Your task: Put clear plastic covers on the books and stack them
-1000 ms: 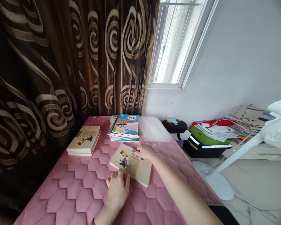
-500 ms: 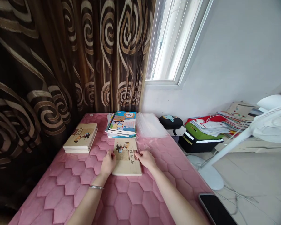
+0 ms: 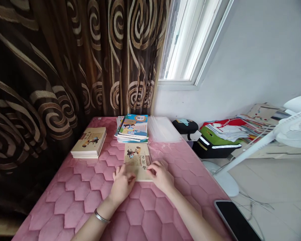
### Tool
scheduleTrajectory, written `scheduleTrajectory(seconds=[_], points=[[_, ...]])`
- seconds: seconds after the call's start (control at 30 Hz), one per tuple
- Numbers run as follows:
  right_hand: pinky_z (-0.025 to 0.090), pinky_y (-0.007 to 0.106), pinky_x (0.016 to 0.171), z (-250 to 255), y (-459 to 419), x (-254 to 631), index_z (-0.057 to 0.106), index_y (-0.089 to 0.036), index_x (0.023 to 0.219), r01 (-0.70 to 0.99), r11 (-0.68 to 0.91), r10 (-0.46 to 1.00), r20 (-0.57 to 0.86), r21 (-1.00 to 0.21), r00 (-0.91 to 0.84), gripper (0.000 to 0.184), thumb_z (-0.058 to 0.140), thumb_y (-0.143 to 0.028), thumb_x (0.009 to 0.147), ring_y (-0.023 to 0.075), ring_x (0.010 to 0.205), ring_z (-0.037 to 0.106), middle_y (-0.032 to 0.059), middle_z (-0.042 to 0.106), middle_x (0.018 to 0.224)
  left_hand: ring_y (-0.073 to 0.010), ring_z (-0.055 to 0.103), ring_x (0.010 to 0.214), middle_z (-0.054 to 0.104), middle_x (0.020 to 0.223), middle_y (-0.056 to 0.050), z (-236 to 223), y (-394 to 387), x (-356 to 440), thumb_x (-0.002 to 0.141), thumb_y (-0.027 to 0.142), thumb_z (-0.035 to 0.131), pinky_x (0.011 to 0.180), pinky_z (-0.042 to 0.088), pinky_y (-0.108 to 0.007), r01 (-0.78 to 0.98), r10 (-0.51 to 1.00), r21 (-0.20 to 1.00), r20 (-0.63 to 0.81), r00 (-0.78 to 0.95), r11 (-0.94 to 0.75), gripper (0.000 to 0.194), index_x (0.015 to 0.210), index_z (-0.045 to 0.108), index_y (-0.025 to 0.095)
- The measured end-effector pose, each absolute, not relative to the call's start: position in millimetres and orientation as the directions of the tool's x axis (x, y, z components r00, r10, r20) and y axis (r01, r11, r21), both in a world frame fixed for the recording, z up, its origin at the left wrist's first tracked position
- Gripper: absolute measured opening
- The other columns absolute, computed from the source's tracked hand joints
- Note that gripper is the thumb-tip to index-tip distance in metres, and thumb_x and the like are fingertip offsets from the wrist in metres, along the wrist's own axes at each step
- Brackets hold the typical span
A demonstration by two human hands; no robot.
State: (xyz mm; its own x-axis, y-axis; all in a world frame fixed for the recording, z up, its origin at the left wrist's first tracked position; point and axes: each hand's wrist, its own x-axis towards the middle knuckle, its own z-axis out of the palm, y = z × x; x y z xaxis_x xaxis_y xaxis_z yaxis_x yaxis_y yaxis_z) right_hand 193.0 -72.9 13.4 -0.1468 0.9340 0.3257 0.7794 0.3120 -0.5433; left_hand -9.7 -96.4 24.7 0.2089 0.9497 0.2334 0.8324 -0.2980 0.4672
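A beige paperback book (image 3: 137,154) with a drawn figure and dark characters on its cover lies on the pink quilted surface (image 3: 150,214) in front of me. My left hand (image 3: 122,180), with a silver bangle at the wrist, has its fingers bent over the book's near left corner and its thumb at the near edge; some blur shows there. At the right edge, my right hand (image 3: 162,175) pinches with thumb and forefinger against the cover. Beyond the book stands a pile of textbooks (image 3: 134,127), a blue one on top.
A stack of similar beige books (image 3: 89,142) is on the left. Clear plastic sheets (image 3: 165,129) lie beside the textbooks. A phone (image 3: 237,219) rests at the right edge. Past that edge are a white fan (image 3: 251,150) and a black and green box (image 3: 217,144).
My left hand has moved from the book's left side to its near left corner. The right hand has slid slightly down the right edge. The view has shifted a little.
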Motion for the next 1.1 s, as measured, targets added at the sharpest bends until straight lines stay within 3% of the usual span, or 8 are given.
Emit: scheduleTrajectory(seconds=[0.13, 0.5, 0.77, 0.97, 1.1], points=[[0.040, 0.035, 0.086, 15.3, -94.9, 175.4, 0.067, -0.026, 0.084, 0.767, 0.447, 0.887, 0.338, -0.461, -0.314, 0.006, 0.061, -0.025, 0.084, 0.0212, 0.096, 0.051, 0.0031, 0.061, 0.096, -0.0254, 0.044, 0.111, 0.058, 0.123, -0.003, 25.4, -102.5, 4.0, 0.083, 0.026, 0.060, 0.088, 0.035, -0.043, 0.845, 0.945, 0.429, 0.213, 0.249, -0.319, 0.012, 0.088, 0.070, 0.030], [0.039, 0.036, 0.083, 6.6, -99.5, 207.7, 0.069, -0.030, 0.094, 0.824, 0.409, 0.899, 0.328, -0.392, -0.291, 0.012, 0.060, -0.029, 0.086, 0.0225, 0.102, 0.049, 0.0028, 0.062, 0.109, -0.0259, 0.044, 0.110, 0.059, 0.120, -0.002, 25.2, -99.5, -31.1, 0.080, 0.025, 0.063, 0.091, 0.032, -0.045, 0.857, 0.952, 0.426, 0.218, 0.213, -0.289, 0.015, 0.088, 0.072, 0.033], [0.040, 0.039, 0.087, -5.6, -100.9, 232.5, 0.069, -0.034, 0.103, 0.815, 0.392, 0.907, 0.326, -0.427, -0.266, 0.022, 0.054, -0.027, 0.089, 0.0229, 0.106, 0.050, 0.0027, 0.061, 0.115, -0.0259, 0.043, 0.111, 0.059, 0.118, 0.000, 9.5, -95.1, -60.4, 0.084, 0.029, 0.059, 0.089, 0.033, -0.044, 0.828, 0.967, 0.503, 0.178, 0.180, -0.247, 0.021, 0.097, 0.071, 0.040], [0.040, 0.039, 0.088, -2.3, -103.0, 231.1, 0.068, -0.034, 0.104, 0.812, 0.392, 0.908, 0.323, -0.433, -0.266, 0.023, 0.053, -0.026, 0.089, 0.0232, 0.108, 0.050, 0.0033, 0.060, 0.117, -0.0251, 0.045, 0.109, 0.059, 0.118, 0.000, 12.0, -98.7, -57.5, 0.085, 0.030, 0.058, 0.090, 0.033, -0.044, 0.837, 0.965, 0.487, 0.198, 0.173, -0.249, 0.019, 0.095, 0.072, 0.038], [0.040, 0.040, 0.086, 5.9, -105.7, 216.7, 0.066, -0.030, 0.096, 0.847, 0.351, 0.919, 0.318, -0.399, -0.231, 0.014, 0.061, -0.033, 0.083, 0.0258, 0.111, 0.047, 0.0045, 0.058, 0.119, -0.0251, 0.044, 0.108, 0.058, 0.116, -0.003, 20.1, -101.5, -41.5, 0.083, 0.030, 0.058, 0.091, 0.032, -0.046, 0.859, 0.966, 0.455, 0.209, 0.153, -0.235, 0.016, 0.092, 0.071, 0.031]])
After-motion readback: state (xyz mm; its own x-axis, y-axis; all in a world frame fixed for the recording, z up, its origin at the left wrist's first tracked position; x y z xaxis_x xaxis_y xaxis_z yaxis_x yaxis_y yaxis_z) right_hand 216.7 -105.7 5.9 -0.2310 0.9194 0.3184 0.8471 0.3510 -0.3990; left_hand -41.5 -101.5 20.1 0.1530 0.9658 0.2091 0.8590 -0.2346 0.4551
